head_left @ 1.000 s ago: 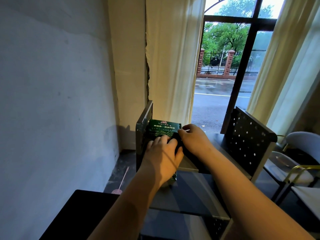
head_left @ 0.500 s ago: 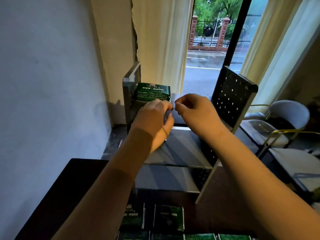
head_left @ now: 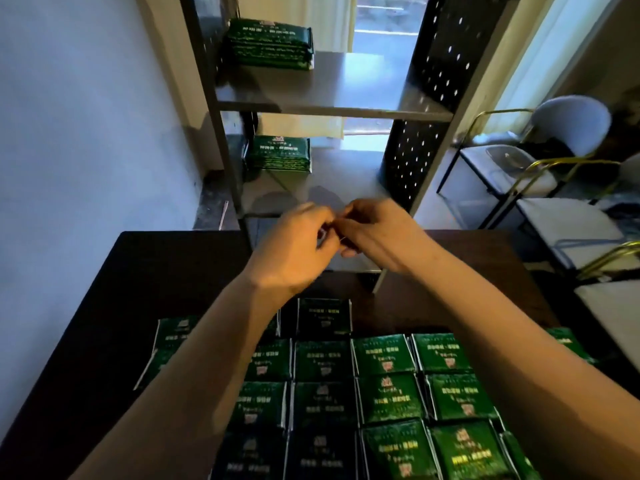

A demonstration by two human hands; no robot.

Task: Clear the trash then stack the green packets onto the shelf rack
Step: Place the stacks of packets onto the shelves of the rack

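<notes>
- Looking down, in the head view, on a dark table (head_left: 138, 271) and, just beyond its far edge, a shelf rack (head_left: 332, 109) with perforated side panels.
- Bringing the left hand (head_left: 294, 247) and the right hand (head_left: 377, 233) together above the far edge of the table, in front of the rack's lower shelf, fingertips touching.
- Curling the fingers of both hands inward, thumbs toward forefingers as in a pinch; pinching something small or nothing at all, impossible to tell through the blur.
- Hovering clear of every packet with both hands.
- Showing loose green packets (head_left: 381, 393) lying flat and face up in close rows on the near part of the table, edge against edge, long axes running from the near edge toward the rack, logos pointing near on some and far on others.
- Showing an upper stack (head_left: 270, 43) of the same packets lying flat on the rack's upper shelf, pushed to the left end beside the left side panel, layered edges facing the table; too foreshortened for telling the long axis.
- Showing a lower stack (head_left: 278, 154) lying flat on the shelf below, also at the left end, almost straight under the upper one, printed top face tilting into sight.
- Taking in a pale wall (head_left: 86, 133) at left and chairs (head_left: 571, 123) at right, well apart from the rack.
</notes>
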